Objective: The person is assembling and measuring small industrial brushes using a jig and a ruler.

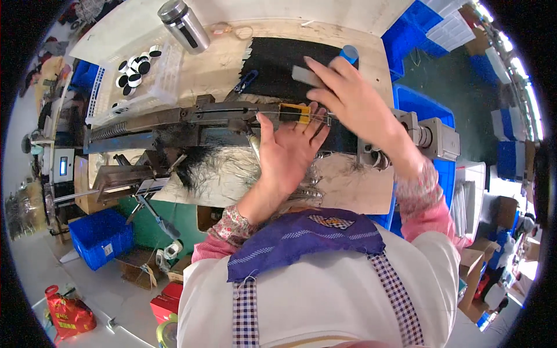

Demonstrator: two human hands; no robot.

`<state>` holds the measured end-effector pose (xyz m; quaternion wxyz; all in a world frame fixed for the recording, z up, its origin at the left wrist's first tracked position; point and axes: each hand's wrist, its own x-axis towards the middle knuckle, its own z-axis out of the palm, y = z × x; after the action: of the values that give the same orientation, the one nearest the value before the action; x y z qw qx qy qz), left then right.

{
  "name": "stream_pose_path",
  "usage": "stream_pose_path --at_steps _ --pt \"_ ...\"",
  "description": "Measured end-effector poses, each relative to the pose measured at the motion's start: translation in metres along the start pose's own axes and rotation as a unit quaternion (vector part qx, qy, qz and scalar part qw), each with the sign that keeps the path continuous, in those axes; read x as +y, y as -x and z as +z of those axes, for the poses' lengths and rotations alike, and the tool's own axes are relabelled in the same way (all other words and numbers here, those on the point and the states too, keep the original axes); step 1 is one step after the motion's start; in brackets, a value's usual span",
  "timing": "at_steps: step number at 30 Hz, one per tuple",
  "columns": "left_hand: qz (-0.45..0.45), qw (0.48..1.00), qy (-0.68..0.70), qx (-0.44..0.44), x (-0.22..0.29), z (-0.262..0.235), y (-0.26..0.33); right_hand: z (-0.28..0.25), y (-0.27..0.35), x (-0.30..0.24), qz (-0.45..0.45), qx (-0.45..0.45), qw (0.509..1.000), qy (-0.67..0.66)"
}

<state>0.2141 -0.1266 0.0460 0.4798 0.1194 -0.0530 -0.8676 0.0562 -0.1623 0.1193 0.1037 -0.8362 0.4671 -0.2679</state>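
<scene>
While the left hand (287, 152) lies flat with fingers spread open, palm down on the dark metal machine rail (174, 119), we see its fingertips touching a small yellow-and-black block (294, 112) mounted on that rail. The right hand (348, 95) sits just above and beyond the left fingers, over a black cloth (272, 64) spread on the wooden tabletop (360, 185); its fingers are curled loosely around a flat grey piece (304, 76), thumb reaching down toward the yellow-and-black block. We cannot tell how firm that grip is. A thin wire or thread runs along the rail under both hands. Left of the left fingers a tuft of black fibres (194, 168) hangs off the machine, with paler loose strands beneath the palm. Just behind the right fingers stands a blue cylinder (349, 54). Further left of both hands, blue-handled scissors (245, 81) lie at the cloth edge, then a white plastic tray (156, 87) holding black-and-white round caps (133, 69), and a steel flask (184, 26) beyond it. Right of the right wrist a grey motor block (438, 136) ends the rail, blue crates (426, 104) behind it.
</scene>
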Motion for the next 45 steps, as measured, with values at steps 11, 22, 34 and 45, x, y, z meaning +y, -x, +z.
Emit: stream_pose_path --at_steps 11,22,34,45 --pt "-0.036 0.994 0.106 0.008 0.004 -0.001 0.007 0.033 0.032 -0.041 -0.031 0.014 0.993 0.116" --pt "0.022 0.997 0.068 -0.014 0.011 -0.008 0.005 0.035 0.006 -0.004 0.032 0.048 0.998 -0.025" --pt "0.058 0.997 0.033 0.038 0.015 0.005 0.008 0.023 0.012 -0.01 -0.013 0.046 0.997 0.052" --pt "0.031 0.998 0.049 0.024 0.022 -0.002 0.009 0.028 0.014 -0.034 -0.08 0.088 0.987 0.108"
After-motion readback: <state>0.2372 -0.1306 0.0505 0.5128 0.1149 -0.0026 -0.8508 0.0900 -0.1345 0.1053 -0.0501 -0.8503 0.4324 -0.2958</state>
